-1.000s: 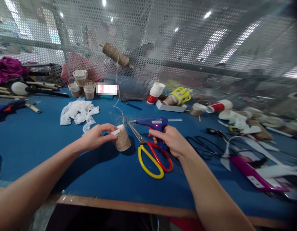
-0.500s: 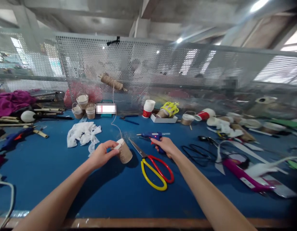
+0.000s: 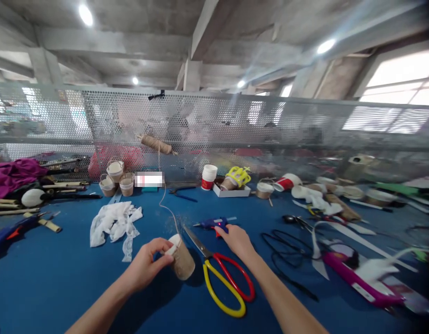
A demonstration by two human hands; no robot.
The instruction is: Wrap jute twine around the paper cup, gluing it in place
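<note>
My left hand (image 3: 150, 260) is closed on the white rim of a small cup (image 3: 183, 263) wrapped in tan twine, tilted with its base toward me. From the cup, a strand of twine (image 3: 164, 206) runs up to a spool (image 3: 155, 144) on the mesh panel. My right hand (image 3: 238, 240) is wrapped round the handle of a blue glue gun (image 3: 213, 224) with a red trigger; its nozzle points left. Between the hands lie large scissors (image 3: 209, 256) with one red and one yellow handle loop, blades toward the cup.
White lace (image 3: 113, 222) lies left of the cup. Twine-covered cups (image 3: 116, 171) and a red-and-white cup stack (image 3: 208, 177) stand along the perforated panel (image 3: 200, 116). A black cable (image 3: 287, 250) and a magenta power strip (image 3: 362, 278) lie at right. Sticks (image 3: 61, 185) are at far left.
The view has tilted upward, so the table things appear lower in the picture. The cup has come slightly nearer to me. Both hands keep their holds.
</note>
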